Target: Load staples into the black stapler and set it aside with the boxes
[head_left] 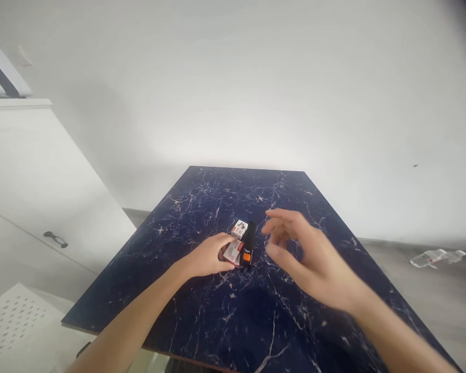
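Head camera, looking forward and down. A dark blue counter [202, 321] with white marble veining fills the lower middle of the view, set against a plain white wall.

Near the centre of the counter lie three small things close together: a small white and red box [233, 253], a second small white box [239, 228] just behind it, and a black stapler with an orange patch [248, 244] touching the right side of the boxes.

The person's left hand [208, 256] comes in from the lower left, its forearm stretched over the counter. Its grip is clenched on the white and red box, fingers curled round the box's left side, the box resting on the counter.

The right hand [301, 254] comes in from the lower right and hovers above the counter just to the right of the stapler. Its grip is released: fingers spread and slightly bent, holding nothing and touching nothing. It looks a little blurred.

To the left stands a white cabinet [34, 197] with a dark handle [55, 239]. On the grey floor at far right lies a clear plastic bottle [437, 257].
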The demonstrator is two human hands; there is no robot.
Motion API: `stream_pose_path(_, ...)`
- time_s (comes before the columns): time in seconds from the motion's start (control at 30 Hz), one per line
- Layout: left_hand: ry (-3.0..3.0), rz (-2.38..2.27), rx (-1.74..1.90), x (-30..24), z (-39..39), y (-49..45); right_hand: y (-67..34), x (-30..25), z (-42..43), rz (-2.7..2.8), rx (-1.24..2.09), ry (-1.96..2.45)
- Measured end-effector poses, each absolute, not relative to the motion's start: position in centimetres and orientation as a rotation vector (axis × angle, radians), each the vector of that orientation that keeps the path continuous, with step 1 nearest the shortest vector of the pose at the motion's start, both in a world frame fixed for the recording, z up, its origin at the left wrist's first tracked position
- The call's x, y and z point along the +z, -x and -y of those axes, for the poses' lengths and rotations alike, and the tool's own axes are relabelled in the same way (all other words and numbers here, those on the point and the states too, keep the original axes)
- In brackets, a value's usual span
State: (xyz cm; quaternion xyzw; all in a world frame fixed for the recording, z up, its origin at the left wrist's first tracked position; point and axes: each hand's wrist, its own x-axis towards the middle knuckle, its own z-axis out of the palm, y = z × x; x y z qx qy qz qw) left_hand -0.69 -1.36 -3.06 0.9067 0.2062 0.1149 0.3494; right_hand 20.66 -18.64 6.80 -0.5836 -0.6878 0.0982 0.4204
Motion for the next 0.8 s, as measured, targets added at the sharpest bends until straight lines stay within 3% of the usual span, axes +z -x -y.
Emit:
stream_pose_path(0.13,-2.422,-0.493,0.313,-3.1,2.1,0.2,-22.8,-1.0,16.2,1.397,0.429,1.711)
stream_pose_path(0.23,-2.385,-0.508,0.292,-3.1,2.0,0.1,-23.6,-5.0,14.7,1.275,0.740,1.660)
stream_pose_path(0.4,-2.280,-0.579,0.344,-3.4,2.3,-0.5,-22.6,-4.1,15.0,1.251,1.057,1.458)
stream_pose_path(0.8,-2.536,-0.437,0.432,-4.3,-2.3,-2.3,-22.1,-4.5,15.1,1.313,0.872,1.578)
